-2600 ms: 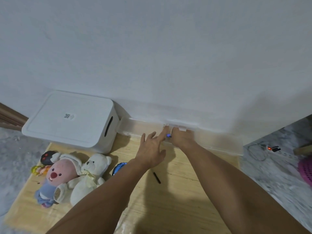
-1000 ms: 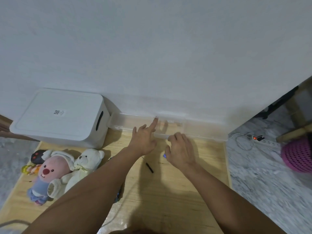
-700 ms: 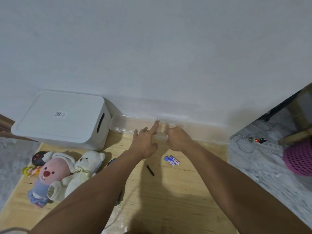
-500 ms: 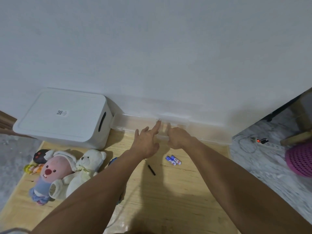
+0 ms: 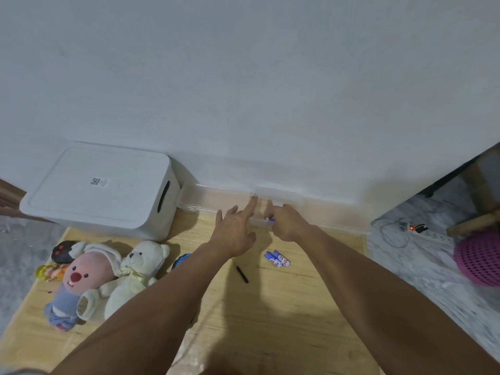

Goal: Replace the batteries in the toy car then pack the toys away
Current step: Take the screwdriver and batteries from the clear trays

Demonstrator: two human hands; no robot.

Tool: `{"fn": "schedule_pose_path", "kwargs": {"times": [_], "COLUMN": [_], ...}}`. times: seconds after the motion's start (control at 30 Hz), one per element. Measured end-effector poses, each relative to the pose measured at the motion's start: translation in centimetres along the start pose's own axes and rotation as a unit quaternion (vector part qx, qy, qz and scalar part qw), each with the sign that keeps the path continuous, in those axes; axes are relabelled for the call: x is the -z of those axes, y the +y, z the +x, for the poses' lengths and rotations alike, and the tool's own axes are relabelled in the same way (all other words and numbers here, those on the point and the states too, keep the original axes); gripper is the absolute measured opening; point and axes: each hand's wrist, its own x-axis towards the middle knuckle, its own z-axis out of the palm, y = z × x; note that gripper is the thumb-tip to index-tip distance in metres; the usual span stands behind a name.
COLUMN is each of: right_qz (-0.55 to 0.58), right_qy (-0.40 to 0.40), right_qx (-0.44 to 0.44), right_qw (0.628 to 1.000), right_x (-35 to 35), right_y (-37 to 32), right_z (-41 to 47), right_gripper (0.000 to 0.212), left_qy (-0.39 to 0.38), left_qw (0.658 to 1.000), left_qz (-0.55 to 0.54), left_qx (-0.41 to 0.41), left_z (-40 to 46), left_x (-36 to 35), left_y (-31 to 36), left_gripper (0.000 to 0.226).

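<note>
My left hand (image 5: 234, 231) reaches forward with straight fingers, its index fingertip touching the raised lid of a clear plastic box (image 5: 216, 199) by the wall. My right hand (image 5: 287, 222) is beside it with fingers curled, pinching a blue battery (image 5: 270, 219) at a small clear tray (image 5: 259, 222). Several blue-and-white batteries (image 5: 277, 258) lie on the wooden mat below my right hand. The blue toy car (image 5: 180, 260) peeks out from behind my left forearm. A black screwdriver (image 5: 242, 274) lies between my arms.
A white lidded storage bin (image 5: 100, 188) stands at the left against the wall. A white teddy bear (image 5: 135, 277), a pink plush (image 5: 78, 277) and smaller toys (image 5: 62, 251) lie in front of it. At the right are a power strip (image 5: 422, 230) and a pink basket (image 5: 480, 259).
My right hand set batteries down on the mat, then went back up to the clear box, where it now pinches another blue battery. My left hand stayed on the lid.
</note>
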Motion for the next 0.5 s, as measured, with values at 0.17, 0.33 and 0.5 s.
{"fn": "schedule_pose_path", "kwargs": {"times": [0.17, 0.33, 0.5], "right_qz": [0.104, 0.264, 0.242], "right_qy": [0.097, 0.223, 0.333], "right_qx": [0.028, 0.024, 0.067], "right_qw": [0.99, 0.938, 0.909], "right_x": [-0.4, -1.1, -2.3], "right_y": [1.0, 1.1, 1.5], "right_z": [-1.1, -2.7, -4.7], "right_gripper": [0.025, 0.016, 0.02], "left_qy": [-0.002, -0.002, 0.0], "left_qw": [1.0, 1.0, 1.0], "left_qz": [-0.009, -0.014, -0.016], "left_qx": [0.003, -0.001, -0.001], "left_z": [0.0, -0.1, -0.1], "left_x": [0.2, 0.3, 0.4], "left_y": [0.1, 0.3, 0.5], "left_gripper": [0.092, 0.092, 0.092]}}
